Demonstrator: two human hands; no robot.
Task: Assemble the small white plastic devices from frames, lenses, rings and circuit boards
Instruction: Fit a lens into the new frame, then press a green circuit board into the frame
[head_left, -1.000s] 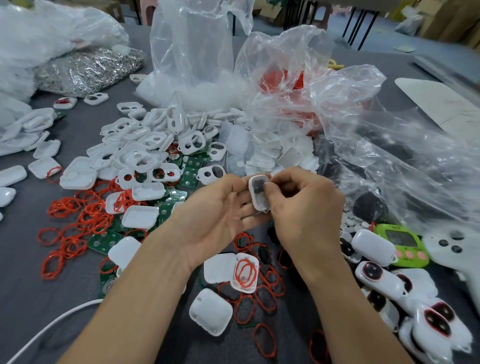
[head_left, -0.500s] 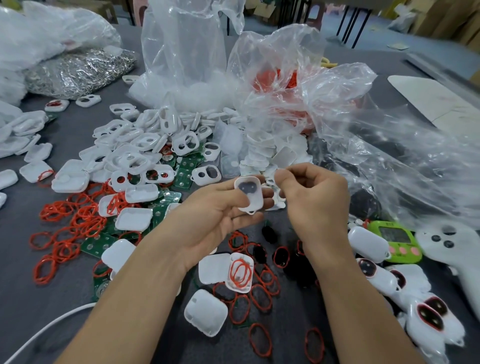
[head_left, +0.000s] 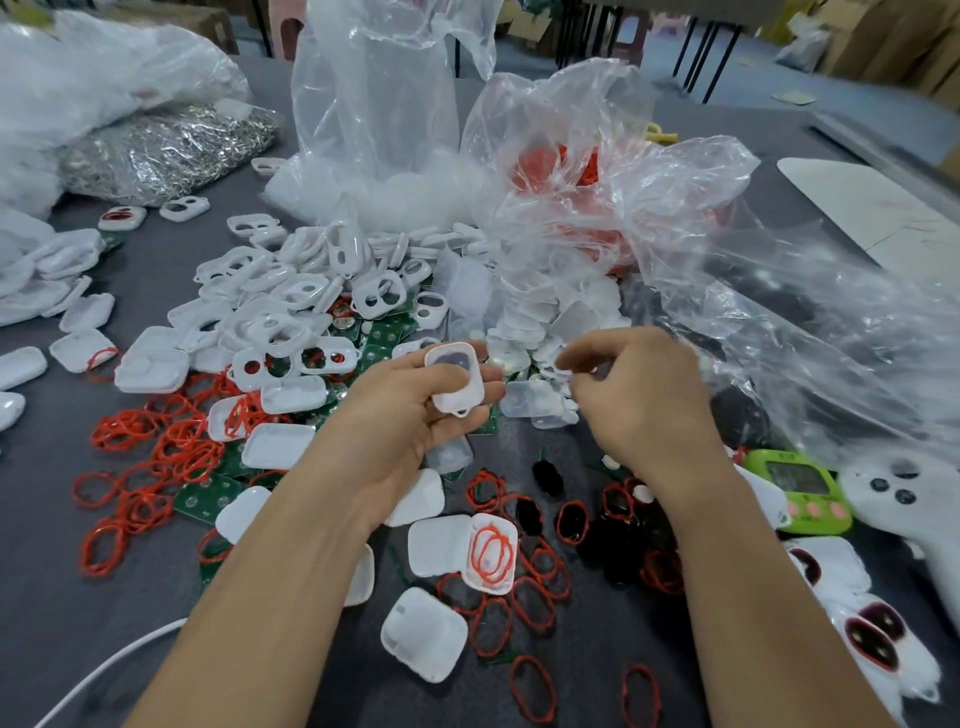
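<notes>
A white cable curves across the near left corner of the grey counter. Two loose red rings lie by the near edge, and one white cover sits just beyond them. Behind it, two white shells lie side by side and touching; the right one has red rings in it. Several black lenses and more red rings are scattered towards the middle, too overlapped to count. At the near right corner lie at least three finished devices with dark, red-rimmed lenses. One green timer and one white controller lie just behind them.

Both hands are above the middle of the counter. The left hand grips one white frame between thumb and curled fingers, with a dark lens showing in it. The right hand is just beside it, apart from it. Its fingers are curled and its fingertips drawn together, but blur hides whether they pinch anything.

Towards the left edge are a heap of red rings and green circuit boards. Farther back is a pile of two-holed frames, too many to count. Along the far edge there are one tall clear bag, one bag of red rings and one bag of silvery metal pieces.
</notes>
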